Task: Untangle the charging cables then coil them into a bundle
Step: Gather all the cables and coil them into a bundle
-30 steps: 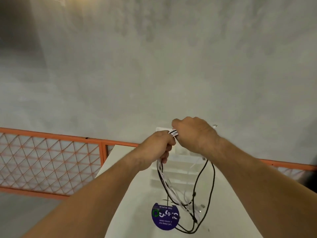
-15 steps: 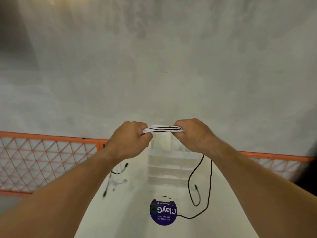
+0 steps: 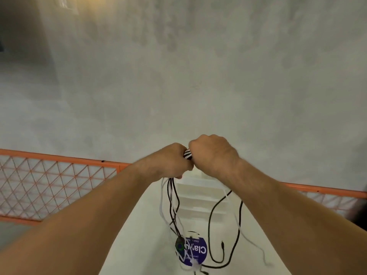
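Note:
Black and white charging cables (image 3: pixel 188 153) run as one striped bunch between my two fists, held up above a white table (image 3: pixel 143 235). My left hand (image 3: pixel 172 160) grips the bunch on the left, and several strands hang down from under it. My right hand (image 3: pixel 213 154) grips the same bunch right beside it, knuckles almost touching. A long black loop (image 3: pixel 210 225) and a white strand (image 3: pixel 241 233) drop from the right fist toward the table. The loose ends lie blurred near the table's near edge.
A round purple sticker (image 3: pixel 195 252) is on the table under the hanging strands. A white stepped plastic holder (image 3: pixel 200 195) stands behind the hands. An orange mesh fence (image 3: pixel 49 181) runs along the table's far side, with a grey concrete wall beyond.
My hands, spread apart with the cable bunch stretched between them half a second ago, have come back together. More strands now hang below my left fist.

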